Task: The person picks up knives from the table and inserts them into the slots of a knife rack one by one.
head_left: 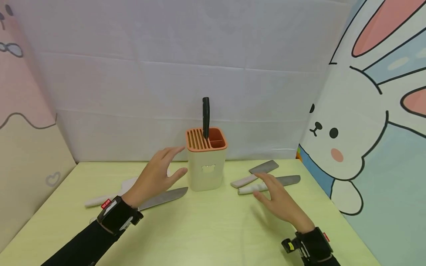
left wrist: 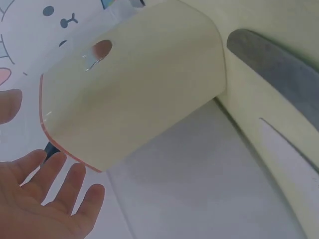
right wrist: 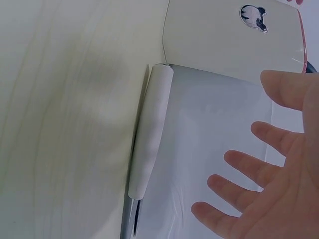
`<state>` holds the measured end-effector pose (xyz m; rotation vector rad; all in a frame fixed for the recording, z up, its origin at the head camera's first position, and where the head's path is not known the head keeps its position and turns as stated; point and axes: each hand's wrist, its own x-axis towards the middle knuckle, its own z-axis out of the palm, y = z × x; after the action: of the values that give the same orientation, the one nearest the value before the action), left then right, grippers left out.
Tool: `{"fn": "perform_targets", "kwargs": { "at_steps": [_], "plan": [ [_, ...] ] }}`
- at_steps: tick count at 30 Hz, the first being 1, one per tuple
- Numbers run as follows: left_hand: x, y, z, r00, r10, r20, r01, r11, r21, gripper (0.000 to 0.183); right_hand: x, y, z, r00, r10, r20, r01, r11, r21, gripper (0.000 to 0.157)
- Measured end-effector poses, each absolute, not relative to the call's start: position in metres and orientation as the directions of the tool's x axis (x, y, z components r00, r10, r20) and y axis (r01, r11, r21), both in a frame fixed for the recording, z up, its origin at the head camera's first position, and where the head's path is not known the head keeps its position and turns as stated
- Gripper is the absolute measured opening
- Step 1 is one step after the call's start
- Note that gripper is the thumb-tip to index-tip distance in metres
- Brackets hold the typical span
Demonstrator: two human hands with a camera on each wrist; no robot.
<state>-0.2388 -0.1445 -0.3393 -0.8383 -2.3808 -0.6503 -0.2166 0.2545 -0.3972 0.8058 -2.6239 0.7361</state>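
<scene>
A cream knife holder [head_left: 205, 173] with an orange slotted top stands at the back middle of the table, and one black-handled knife [head_left: 206, 114] is upright in it. To its left my left hand [head_left: 156, 177] hovers with fingers extended and thumb apart, holding nothing. Beneath that hand lie a grey-bladed knife [head_left: 168, 197] and a white-handled knife [head_left: 96, 201], both partly hidden. My right hand [head_left: 279, 199] is spread above a knife with a whitish handle [right wrist: 152, 129], gripping nothing. Behind that knife lies a small cleaver [head_left: 264, 167] with a pale handle.
The pale green table [head_left: 206, 236] meets a white sheet [head_left: 133, 92] behind the holder. A panel with a cartoon rabbit [head_left: 346, 147] borders the right side, and a pink and cream panel [head_left: 26, 159] borders the left.
</scene>
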Motion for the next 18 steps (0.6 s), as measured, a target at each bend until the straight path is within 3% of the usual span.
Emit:
{"fn": "perform_targets", "kwargs": {
  "at_steps": [18],
  "plan": [
    [-0.201,-0.151,-0.400,-0.692,0.443,0.570,0.650,0.727,0.223,0.074,-0.216,0.261,-0.398,-0.805,-0.448,0.389,-0.582,0.724,-0.371,0.057]
  ]
}}
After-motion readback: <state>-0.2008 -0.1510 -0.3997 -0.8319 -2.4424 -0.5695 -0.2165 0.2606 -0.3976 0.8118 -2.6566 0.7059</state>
